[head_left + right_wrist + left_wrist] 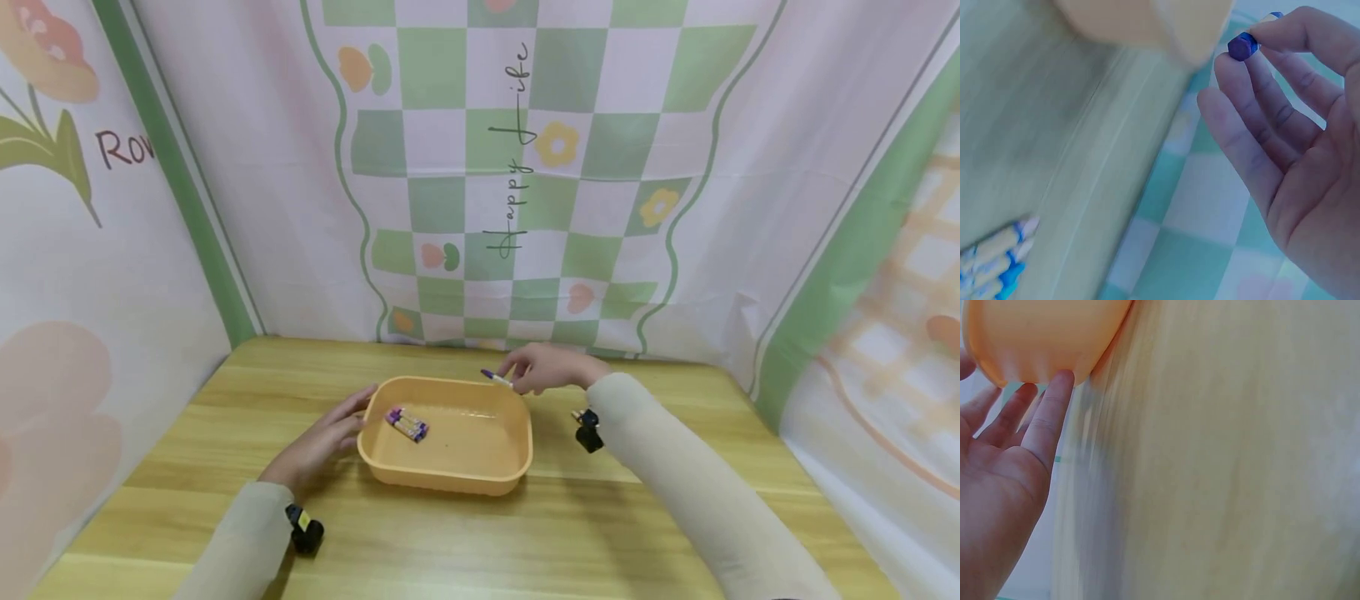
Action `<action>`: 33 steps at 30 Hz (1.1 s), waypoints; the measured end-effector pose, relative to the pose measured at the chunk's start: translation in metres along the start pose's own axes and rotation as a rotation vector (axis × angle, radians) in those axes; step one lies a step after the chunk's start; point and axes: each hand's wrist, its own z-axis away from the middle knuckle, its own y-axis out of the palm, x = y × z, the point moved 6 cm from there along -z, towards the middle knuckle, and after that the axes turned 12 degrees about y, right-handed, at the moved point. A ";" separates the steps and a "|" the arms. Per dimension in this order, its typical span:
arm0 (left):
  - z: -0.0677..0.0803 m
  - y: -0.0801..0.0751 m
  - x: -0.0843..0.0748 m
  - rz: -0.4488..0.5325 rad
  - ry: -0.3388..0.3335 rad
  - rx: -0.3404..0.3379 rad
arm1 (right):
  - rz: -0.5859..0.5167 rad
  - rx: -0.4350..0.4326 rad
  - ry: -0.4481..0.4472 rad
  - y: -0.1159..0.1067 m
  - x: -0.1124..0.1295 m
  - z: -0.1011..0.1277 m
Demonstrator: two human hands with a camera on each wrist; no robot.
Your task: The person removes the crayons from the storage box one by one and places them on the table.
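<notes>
A shallow yellow-orange plastic basin [472,446] stands on the table. Inside it, near the left wall, lie several markers [407,423] with purple ends, side by side. My left hand [318,446] is at the basin's left side; in the left wrist view its extended fingers [1052,415] touch the outer wall. Over the far right rim, my right hand [551,368] pinches one white marker [497,378] with a dark purple cap between thumb and fingertips. The right wrist view shows that cap [1243,47] end-on, with the other fingers spread apart.
More markers [994,259] with blue and pinkish ends lie on the wooden table [480,542], mostly hidden by my right wrist in the head view. A checkered cloth [495,200] hangs behind the table's far edge. Each wrist carries a small black camera [589,432].
</notes>
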 end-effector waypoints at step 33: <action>0.000 0.001 -0.001 0.026 -0.006 -0.002 | -0.268 -0.074 0.212 0.004 -0.201 0.099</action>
